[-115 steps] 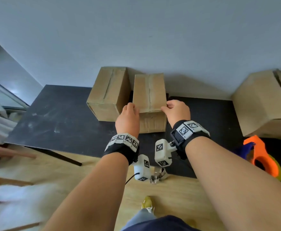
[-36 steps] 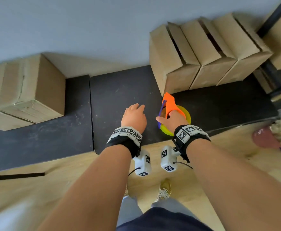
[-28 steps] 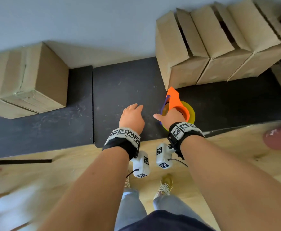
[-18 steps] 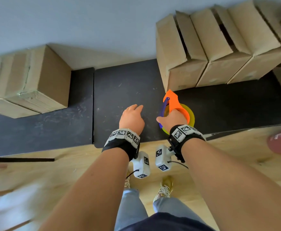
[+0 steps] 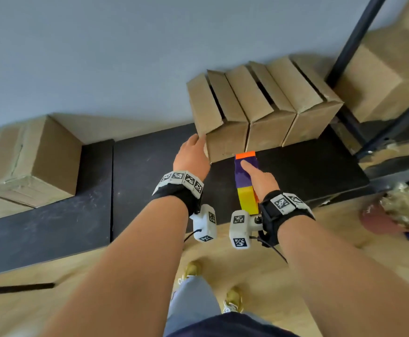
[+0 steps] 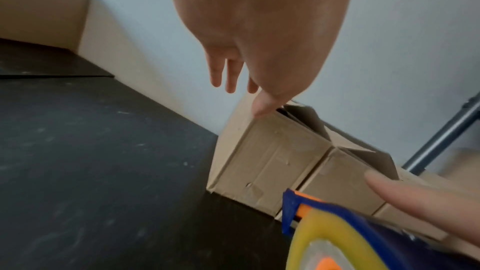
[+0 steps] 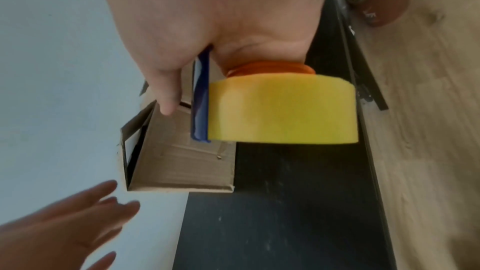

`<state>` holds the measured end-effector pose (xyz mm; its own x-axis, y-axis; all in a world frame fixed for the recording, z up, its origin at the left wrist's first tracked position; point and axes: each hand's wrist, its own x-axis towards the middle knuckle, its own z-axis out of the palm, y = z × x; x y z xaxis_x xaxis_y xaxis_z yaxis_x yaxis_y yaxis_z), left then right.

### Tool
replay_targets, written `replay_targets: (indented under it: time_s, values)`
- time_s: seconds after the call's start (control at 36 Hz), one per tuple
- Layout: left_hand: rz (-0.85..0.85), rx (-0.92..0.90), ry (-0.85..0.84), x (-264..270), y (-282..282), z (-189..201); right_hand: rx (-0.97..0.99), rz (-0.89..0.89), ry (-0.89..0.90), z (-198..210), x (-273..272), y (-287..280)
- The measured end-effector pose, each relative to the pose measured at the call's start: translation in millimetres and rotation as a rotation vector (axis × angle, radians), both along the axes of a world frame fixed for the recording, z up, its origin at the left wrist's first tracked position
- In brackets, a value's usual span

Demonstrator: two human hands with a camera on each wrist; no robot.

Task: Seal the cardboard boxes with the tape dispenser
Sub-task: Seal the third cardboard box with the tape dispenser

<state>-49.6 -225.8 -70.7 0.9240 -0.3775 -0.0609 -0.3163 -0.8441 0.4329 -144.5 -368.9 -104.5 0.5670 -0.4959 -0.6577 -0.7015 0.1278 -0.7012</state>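
The tape dispenser (image 5: 246, 183) is being gripped in the right hand (image 5: 261, 181), index finger laid along it, above the bench's (image 5: 308, 164) front edge. The left hand (image 5: 192, 158), fingers relaxed and holding nothing, is reaching the nearest unsealed cardboard box (image 5: 222, 132). Judged next: that box being pulled out, flaps closed for taping.

Both forearms are stretched out forward and a bit down, each with a black band and marker tags at the wrist. The left hand (image 5: 191, 158) is out front with fingers straight and slightly spread, palm facing down, not wrapped round anything. The right hand (image 5: 261, 178) sits a little further back and lower, index finger laid out straight, the rest of the fingers tucked under and hard to see, clearly gripping what it carries.
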Motion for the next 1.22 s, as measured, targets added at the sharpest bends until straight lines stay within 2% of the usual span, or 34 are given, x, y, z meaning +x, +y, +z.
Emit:
replay_targets:
  time_s: [0.22, 0.33, 0.44, 0.64, 1.03, 1.17, 1.22]
  values:
    - [-0.153, 0.168, -0.039, 52, -51, 18, -0.172, 0.012, 0.048, 8, 8, -28]
    - [-0.287, 0.323, -0.033, 73, -68, 12, -0.156, -0.015, 0.065, 4, 15, -35]
    - [-0.344, 0.363, -0.020, 79, -72, -1, -0.088, -0.041, 0.055, 2, 21, -41]
    - [-0.288, 0.411, -0.060, 71, -59, -11, -0.021, -0.014, 0.054, 8, 27, -39]
    - [0.109, 0.467, -0.057, 22, 19, -10, -0.233, 0.130, -0.015, 37, 15, -6]
    - [0.127, 0.440, -0.057, 11, 33, 3, -0.257, 0.194, -0.084, 51, 8, 6]
    - [0.092, 0.369, -0.072, 11, 36, 18, -0.281, 0.226, -0.113, 59, 6, 8]
